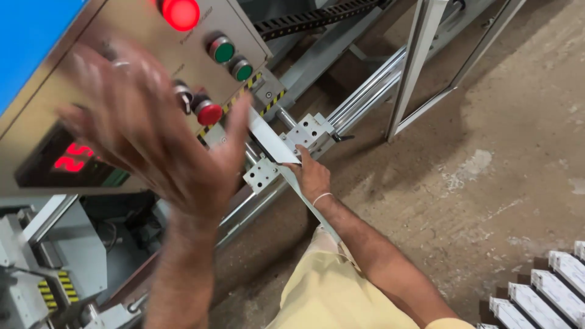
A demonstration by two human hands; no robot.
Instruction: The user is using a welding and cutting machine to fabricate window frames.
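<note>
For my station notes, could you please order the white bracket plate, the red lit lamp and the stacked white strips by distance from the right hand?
From the right hand:
1. White bracket plate, just beside it, left.
2. Red lit lamp, on the panel, upper left.
3. Stacked white strips, floor, lower right.

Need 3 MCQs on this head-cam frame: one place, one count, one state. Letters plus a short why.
1. Where does the right hand rest?
A. on the long white strip by the rail bracket
B. on the floor
C. on the red display

2. How many green round buttons show on the control panel?
A. none
B. two
C. five

3. How is the left hand?
A. closed round a tool
B. open, fingers spread, holding nothing
C. flat on the floor

Key: 1 A, the fingers lie on the strip at the bracket. 2 B, two green caps sit side by side. 3 B, the blurred palm is raised before the panel, empty.
</note>
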